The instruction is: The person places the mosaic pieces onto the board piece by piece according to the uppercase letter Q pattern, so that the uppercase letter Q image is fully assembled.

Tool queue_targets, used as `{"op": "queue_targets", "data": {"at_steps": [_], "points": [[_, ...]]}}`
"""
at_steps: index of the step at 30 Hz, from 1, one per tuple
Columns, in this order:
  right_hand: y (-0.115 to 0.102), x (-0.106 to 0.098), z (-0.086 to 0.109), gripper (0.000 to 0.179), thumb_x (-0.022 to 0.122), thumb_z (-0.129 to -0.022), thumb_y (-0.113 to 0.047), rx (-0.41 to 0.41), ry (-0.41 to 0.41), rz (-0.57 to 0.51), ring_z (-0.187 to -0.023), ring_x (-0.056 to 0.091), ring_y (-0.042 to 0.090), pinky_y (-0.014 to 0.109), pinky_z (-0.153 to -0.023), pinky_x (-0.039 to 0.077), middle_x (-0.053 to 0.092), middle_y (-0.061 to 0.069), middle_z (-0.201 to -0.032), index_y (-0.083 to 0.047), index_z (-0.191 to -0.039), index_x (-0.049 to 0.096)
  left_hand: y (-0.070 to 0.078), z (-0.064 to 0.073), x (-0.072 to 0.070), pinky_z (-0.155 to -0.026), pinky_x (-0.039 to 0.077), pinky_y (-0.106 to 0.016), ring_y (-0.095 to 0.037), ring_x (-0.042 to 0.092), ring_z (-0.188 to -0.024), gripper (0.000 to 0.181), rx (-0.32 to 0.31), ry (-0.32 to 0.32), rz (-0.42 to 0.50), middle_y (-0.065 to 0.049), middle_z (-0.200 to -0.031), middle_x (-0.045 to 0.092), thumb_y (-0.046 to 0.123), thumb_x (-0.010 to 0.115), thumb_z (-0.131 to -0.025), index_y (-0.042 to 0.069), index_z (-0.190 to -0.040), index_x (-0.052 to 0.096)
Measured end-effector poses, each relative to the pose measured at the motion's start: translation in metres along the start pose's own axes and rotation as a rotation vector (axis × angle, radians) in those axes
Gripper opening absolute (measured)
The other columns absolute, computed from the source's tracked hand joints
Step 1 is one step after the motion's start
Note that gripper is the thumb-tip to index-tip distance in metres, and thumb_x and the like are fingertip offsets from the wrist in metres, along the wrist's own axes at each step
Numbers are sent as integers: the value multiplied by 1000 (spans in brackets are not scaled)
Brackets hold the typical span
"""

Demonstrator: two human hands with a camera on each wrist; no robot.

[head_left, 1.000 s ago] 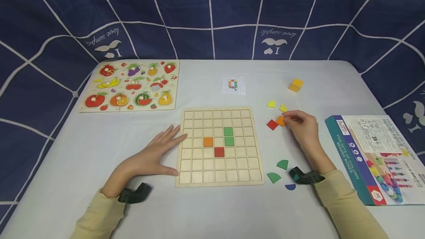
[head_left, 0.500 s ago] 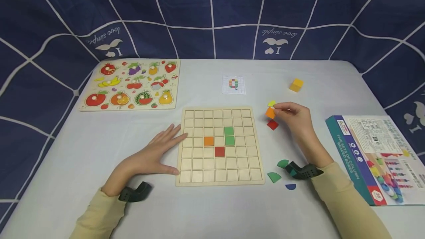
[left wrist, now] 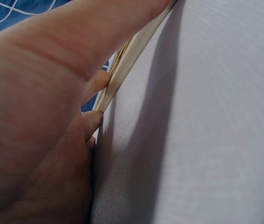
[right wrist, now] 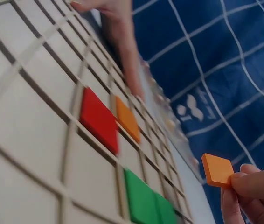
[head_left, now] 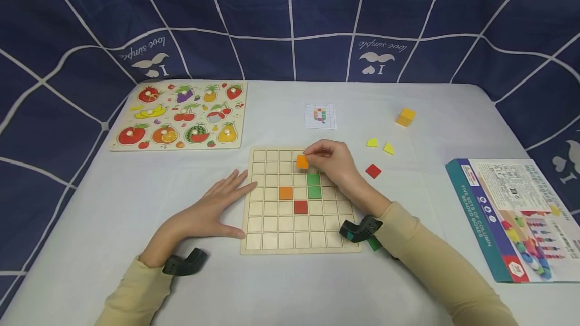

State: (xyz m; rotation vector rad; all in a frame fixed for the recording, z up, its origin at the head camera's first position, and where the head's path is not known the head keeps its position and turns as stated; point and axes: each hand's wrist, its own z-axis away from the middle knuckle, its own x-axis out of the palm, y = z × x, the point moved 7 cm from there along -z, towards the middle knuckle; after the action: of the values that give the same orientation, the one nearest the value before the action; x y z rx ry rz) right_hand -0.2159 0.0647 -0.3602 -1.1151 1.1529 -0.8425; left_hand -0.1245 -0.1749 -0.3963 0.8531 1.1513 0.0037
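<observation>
Over the upper part of the wooden grid board [head_left: 278, 240], my right hand [head_left: 333, 162] pinches an orange square tile [head_left: 302, 162] between thumb and fingertips. In the right wrist view that orange tile [right wrist: 218, 170] hangs above the board's surface. Set in the grid are another orange tile [head_left: 285, 193], a red tile [head_left: 300, 207] and two green tiles [head_left: 313, 179]. My left hand [head_left: 204, 218] lies with fingers spread at the board's left edge, fingertips and thumb touching it. The left wrist view shows those fingers [left wrist: 94, 86] against the board's wooden side [left wrist: 132, 58].
Right of the board lie a red tile [head_left: 373, 171], two yellow pieces [head_left: 372, 143] and a green piece [head_left: 374, 243] partly under the right arm. A small pattern card [head_left: 320, 116], yellow-orange blocks [head_left: 406, 116], a fruit puzzle [head_left: 176, 114] and a flat box [head_left: 516, 220] surround it.
My right hand has lifted the orange tile from beside the loose red tile and carried it left over the board. The left hand stays at the board's edge.
</observation>
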Motion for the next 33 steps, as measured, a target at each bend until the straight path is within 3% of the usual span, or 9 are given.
{"op": "queue_targets", "data": {"at_steps": [5,11,19,27,33], "points": [[2,27,-1,6,69,-83,1,-35,-63,52,-77,62,16,26,-68,49,68,3,-89,-4,-86,71,-1,-1,1,-109,3,-50,-24,-6,-140,107,-5,-5,-4,-5,-156,3,63,73,-64,21,-149,26],[2,39,-2,8,70,-81,2,-99,-80,130,-72,60,15,27,-66,48,68,0,-84,-6,-82,72,-1,-1,0,-109,3,-49,-24,-6,-140,107,-12,-10,-5,-6,-156,3,63,74,-64,21,-149,26],[1,47,0,10,71,-81,1,-174,-105,244,-70,58,12,27,-68,49,67,-2,-77,-8,-79,72,-1,-1,0,-109,3,-49,-24,-5,-140,107,-10,-9,-4,-7,-156,4,63,74,-64,20,-149,26],[-2,49,3,9,71,-80,3,-217,-123,281,-74,60,12,26,-72,50,68,4,-80,-6,-79,71,0,-1,0,-109,3,-49,-25,-5,-140,107,-5,-6,-5,-7,-156,5,63,74,-64,19,-149,26],[-3,47,3,8,71,-80,1,-217,-114,276,-73,60,11,25,-70,50,67,-1,-78,-7,-79,71,0,-1,0,-109,3,-49,-25,-5,-140,107,-5,-8,-6,-7,-156,4,62,74,-64,18,-149,26]]}}
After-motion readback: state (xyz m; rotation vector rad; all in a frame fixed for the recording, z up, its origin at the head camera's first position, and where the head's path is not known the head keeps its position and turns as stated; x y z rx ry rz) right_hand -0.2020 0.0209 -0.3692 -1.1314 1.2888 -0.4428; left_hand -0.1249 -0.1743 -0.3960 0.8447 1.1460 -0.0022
